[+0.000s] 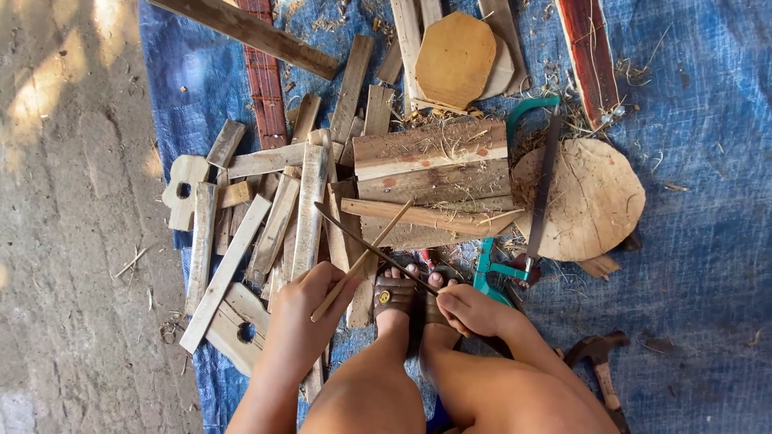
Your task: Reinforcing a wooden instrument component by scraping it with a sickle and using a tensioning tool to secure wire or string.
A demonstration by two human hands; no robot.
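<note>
The left hand [301, 309] has its grip closed round the lower end of a thin wooden stick [362, 259]; the stick slants up and to the right, its far tip lying over the stacked planks [434, 181] just ahead of the sandalled feet [410, 293]. The right hand [474, 309] has its grip wrapped tight on the handle end of a long dark blade [370, 245], which runs up and to the left and crosses the stick about midway, touching it as far as I can tell; this reads as shaving or splitting the stick, and that is my judgement, not something plainly shown.

To do it well, the left grip should stay behind the crossing point, thumb clear of the edge; the blade wants a shallow angle along the grain, taking thin curls rather than biting deep; the stick's far tip braced on the planks keeps it from whipping; the toes sit very near the blade's path, so the stroke should run away from the body.

Around the hands: a teal-framed hacksaw [527, 185] lies across a round wooden slab [595, 201] to the right; an octagonal board [454, 56] sits beyond the planks; a scatter of offcuts [265, 217] lies to the left; a hammer [599, 362] rests by the right knee; all of it on a blue tarpaulin [708, 161] over the floor [72, 201].
</note>
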